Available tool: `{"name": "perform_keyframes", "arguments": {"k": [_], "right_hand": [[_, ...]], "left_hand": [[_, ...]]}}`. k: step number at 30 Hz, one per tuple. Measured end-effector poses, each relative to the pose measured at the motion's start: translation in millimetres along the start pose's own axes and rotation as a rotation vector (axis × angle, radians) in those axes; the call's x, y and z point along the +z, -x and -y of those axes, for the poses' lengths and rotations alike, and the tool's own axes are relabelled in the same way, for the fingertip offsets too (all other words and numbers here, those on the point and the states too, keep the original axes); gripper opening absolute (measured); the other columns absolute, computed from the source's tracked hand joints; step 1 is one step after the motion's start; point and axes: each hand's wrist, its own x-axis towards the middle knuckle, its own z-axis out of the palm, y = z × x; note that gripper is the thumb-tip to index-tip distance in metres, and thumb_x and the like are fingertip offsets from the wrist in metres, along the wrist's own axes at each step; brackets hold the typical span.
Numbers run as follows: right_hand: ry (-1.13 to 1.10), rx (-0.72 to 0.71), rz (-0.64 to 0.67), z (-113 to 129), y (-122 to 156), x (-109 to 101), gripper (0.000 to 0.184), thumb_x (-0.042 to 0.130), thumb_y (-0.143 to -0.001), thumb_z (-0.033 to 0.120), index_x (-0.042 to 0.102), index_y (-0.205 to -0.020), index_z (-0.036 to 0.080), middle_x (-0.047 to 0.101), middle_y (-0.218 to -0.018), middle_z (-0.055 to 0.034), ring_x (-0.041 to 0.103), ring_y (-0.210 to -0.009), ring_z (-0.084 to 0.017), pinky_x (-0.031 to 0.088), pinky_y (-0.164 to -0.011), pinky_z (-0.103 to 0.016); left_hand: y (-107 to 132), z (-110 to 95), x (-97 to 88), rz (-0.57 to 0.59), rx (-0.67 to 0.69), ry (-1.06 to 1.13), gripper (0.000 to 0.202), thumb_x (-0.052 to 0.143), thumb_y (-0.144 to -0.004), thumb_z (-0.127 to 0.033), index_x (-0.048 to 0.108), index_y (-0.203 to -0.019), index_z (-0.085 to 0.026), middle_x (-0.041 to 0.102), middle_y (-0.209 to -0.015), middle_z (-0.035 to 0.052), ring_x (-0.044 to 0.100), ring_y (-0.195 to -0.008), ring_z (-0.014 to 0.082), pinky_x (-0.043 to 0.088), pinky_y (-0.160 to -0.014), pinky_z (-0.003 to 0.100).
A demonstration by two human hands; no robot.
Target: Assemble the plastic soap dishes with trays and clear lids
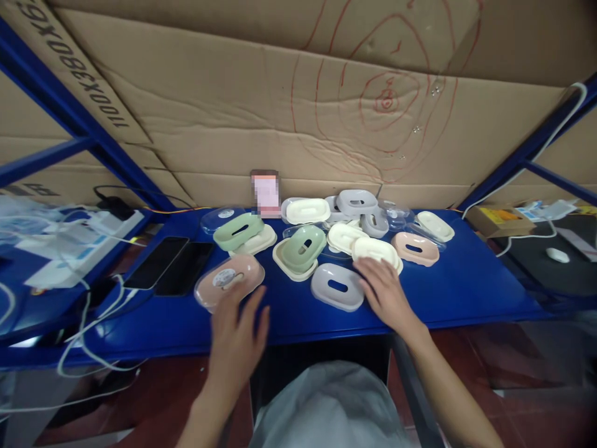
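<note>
Two pink dishes (221, 280) and two green dishes (305, 249) lie on the surface (289, 308), the left hand (236, 336) spread-fingered at the pink one toward the left edge, the right hand (385, 292), fingers slightly spread, over one cream dish (375, 249).

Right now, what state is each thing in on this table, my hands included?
Left hand: fingers spread, at the pink dish
Right hand: fingers extended, over a cream dish
Pink dish: clear lid over it
Front gray dish: uncovered
Peach dish: uncovered
Leftmost black phone: flat, screen dark
Back phone: upright, display blurred
</note>
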Motion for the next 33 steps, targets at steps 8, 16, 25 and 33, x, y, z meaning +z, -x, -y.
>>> {"name": "perform_keyframes", "arguments": {"k": [8, 16, 25, 33], "right_hand": [[0.178, 0.197, -0.054, -65, 14, 4, 0.045, 0.045, -0.111, 0.03, 0.052, -0.155, 0.029, 0.06, -0.155, -0.0125, 0.057, -0.14, -0.032, 0.038, -0.113, -0.056], [0.176, 0.027, -0.067, -13, 33, 3, 0.059, 0.054, -0.104, 0.017, 0.05, -0.159, 0.038, 0.068, -0.142, -0.008, 0.063, -0.126, -0.03, 0.038, -0.109, -0.052], [-0.033, 0.015, 0.274, 18, 32, -3, 0.059, 0.052, -0.111, 0.039, 0.033, -0.167, 0.039, 0.05, -0.164, -0.0099, 0.048, -0.15, -0.031, 0.044, -0.118, -0.057], [-0.133, -0.043, 0.11, 34, 25, 11, 0.079, 0.066, -0.105, 0.04, 0.023, -0.171, 0.032, 0.02, -0.179, -0.014, 0.025, -0.164, -0.034, 0.038, -0.126, -0.061]], "left_hand": [[-23, -64, 40.8, 0.348, 0.331, 0.241, 0.033, 0.054, -0.107, -0.023, 0.064, -0.139, -0.026, 0.07, -0.138, 0.0074, 0.06, -0.135, 0.0271, 0.029, -0.126, 0.054], [3, -48, 20.4, 0.233, 0.223, 0.295, 0.017, 0.062, -0.105, -0.024, 0.072, -0.118, -0.026, 0.071, -0.108, 0.0045, 0.068, -0.105, 0.0217, 0.037, -0.116, 0.048], [20, -20, 13.0, 0.028, 0.061, 0.242, 0.03, 0.067, -0.099, -0.013, 0.068, -0.126, -0.026, 0.07, -0.115, 0.0064, 0.069, -0.111, 0.0247, 0.05, -0.106, 0.047], [-7, -65, 31.5, 0.25, 0.195, 0.293, 0.024, 0.061, -0.105, -0.023, 0.065, -0.128, -0.025, 0.072, -0.124, 0.0079, 0.068, -0.118, 0.0251, 0.047, -0.11, 0.049]]}}
